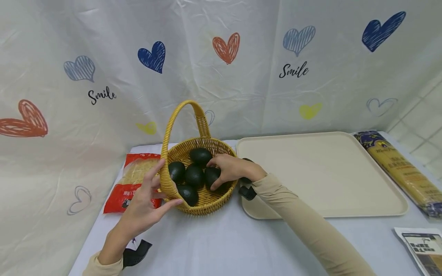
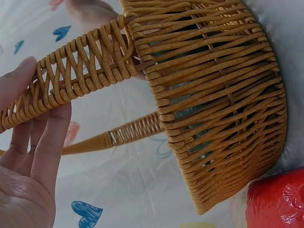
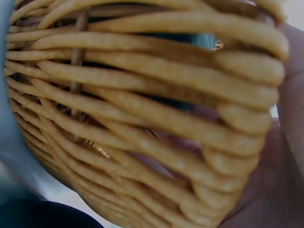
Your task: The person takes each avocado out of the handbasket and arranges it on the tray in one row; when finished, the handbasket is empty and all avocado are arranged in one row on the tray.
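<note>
Reaching into the woven wicker basket [image 1: 203, 199], the right hand [image 1: 231, 168] curls its fingers over one dark, smooth, rounded avocado [image 1: 211, 176] at the basket's right side. Five avocados lie inside in all, glossy and near-black. The basket is round and yellow, with one tall arched handle [image 1: 179, 115] of plaited strands. The left hand [image 1: 145, 207] steadies the near-left rim, fingers spread, thumb and forefinger either side of the weave. One flat beige tray [image 1: 328, 172] with rounded corners sits just right of the basket. One red crinkly plastic packet [image 1: 132, 184] lies to its left.
</note>
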Demonstrator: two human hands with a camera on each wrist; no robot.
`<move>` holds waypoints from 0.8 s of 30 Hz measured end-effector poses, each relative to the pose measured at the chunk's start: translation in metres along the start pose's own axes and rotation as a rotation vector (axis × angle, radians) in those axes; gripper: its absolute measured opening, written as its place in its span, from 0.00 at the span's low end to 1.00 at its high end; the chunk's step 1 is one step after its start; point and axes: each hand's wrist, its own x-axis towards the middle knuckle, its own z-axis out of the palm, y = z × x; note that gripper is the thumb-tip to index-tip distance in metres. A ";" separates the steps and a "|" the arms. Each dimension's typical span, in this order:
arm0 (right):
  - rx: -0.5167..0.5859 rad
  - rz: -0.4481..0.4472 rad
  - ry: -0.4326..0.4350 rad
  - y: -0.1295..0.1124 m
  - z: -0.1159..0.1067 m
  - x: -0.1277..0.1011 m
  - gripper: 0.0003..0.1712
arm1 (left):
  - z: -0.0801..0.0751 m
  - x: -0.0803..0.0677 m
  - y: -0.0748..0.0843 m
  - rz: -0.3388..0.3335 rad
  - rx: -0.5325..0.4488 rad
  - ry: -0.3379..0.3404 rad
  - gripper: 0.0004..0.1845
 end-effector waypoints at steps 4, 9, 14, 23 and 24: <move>0.017 -0.001 -0.009 -0.002 0.003 0.004 0.44 | -0.002 -0.001 0.001 -0.004 0.005 0.006 0.67; 0.009 0.009 -0.004 0.000 0.005 0.005 0.44 | 0.000 -0.001 0.001 -0.016 -0.006 0.001 0.67; -0.007 -0.001 0.016 -0.001 0.005 0.004 0.42 | -0.001 0.000 0.002 -0.032 -0.010 -0.003 0.66; 0.047 -0.074 0.125 -0.002 -0.003 -0.010 0.43 | -0.001 0.001 0.002 -0.037 0.005 -0.013 0.66; 0.065 -0.087 0.143 -0.003 -0.006 -0.013 0.43 | -0.001 0.001 0.002 -0.039 0.007 -0.012 0.66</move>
